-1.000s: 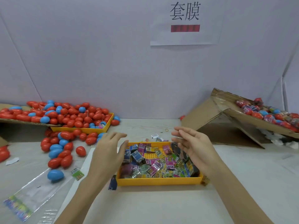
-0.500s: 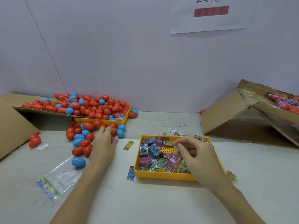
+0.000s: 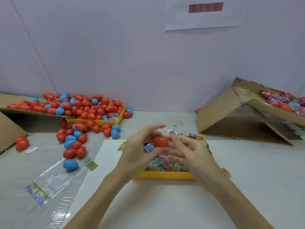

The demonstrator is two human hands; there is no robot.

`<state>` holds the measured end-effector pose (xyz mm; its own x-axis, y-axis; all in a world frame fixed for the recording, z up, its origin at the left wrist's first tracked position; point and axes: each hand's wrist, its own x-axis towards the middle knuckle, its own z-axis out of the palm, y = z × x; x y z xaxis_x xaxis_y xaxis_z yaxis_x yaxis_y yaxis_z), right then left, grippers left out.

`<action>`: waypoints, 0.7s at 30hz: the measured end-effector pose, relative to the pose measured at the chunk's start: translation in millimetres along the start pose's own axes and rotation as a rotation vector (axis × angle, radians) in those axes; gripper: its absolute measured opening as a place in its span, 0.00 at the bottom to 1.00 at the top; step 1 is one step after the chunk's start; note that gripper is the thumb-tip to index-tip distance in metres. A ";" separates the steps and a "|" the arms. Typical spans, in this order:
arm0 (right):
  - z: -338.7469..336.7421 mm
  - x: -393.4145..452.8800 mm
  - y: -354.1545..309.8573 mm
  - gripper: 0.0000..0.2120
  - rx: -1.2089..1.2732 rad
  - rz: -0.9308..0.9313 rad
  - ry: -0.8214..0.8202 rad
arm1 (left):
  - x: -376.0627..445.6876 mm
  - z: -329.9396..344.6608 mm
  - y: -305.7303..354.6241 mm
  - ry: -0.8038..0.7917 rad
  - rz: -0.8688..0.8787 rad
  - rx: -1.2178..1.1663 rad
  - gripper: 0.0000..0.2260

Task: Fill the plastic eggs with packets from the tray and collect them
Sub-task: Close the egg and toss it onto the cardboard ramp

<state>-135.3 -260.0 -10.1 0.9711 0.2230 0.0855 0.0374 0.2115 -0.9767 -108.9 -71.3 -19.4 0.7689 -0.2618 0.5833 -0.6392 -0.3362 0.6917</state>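
A red egg [image 3: 160, 141] is gripped between the left hand [image 3: 140, 152] and right hand [image 3: 191, 156], fingers curled round it, held right over the yellow tray [image 3: 165, 175] of packets [image 3: 163, 164] on the desk [image 3: 255, 171].

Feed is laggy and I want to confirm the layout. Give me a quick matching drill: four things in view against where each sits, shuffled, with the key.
Things:
1. red egg
2. lone blue egg
3. rubber band
4. wrapped eggs

Places:
A. on the clear bag, left of the packet tray
B. in the tilted cardboard box at right
C. between both hands, above the packet tray
D. on the table near the back wall

Pairs: 1-C, 2-A, 3-D, 4-B
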 end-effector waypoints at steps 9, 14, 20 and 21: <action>-5.7 -0.6 1.0 0.18 0.143 0.038 0.072 | -1.4 8.8 8.3 0.038 0.109 0.089 0.18; -8.0 1.7 2.0 0.09 -0.238 -0.130 0.103 | -1.3 7.0 4.4 0.095 -0.016 0.034 0.14; -19.9 4.9 11.2 0.08 -1.045 -0.318 0.135 | 2.7 -9.2 -5.1 -0.020 -0.233 -0.126 0.18; -18.4 5.7 13.4 0.11 -1.122 -0.243 0.097 | 2.6 -10.3 -6.0 -0.029 -0.260 -0.152 0.18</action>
<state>-124.9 -273.3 -26.3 0.9216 0.2082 0.3275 0.3679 -0.7375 -0.5664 -103.3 -60.6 -17.6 0.9057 -0.2116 0.3674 -0.4142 -0.2570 0.8731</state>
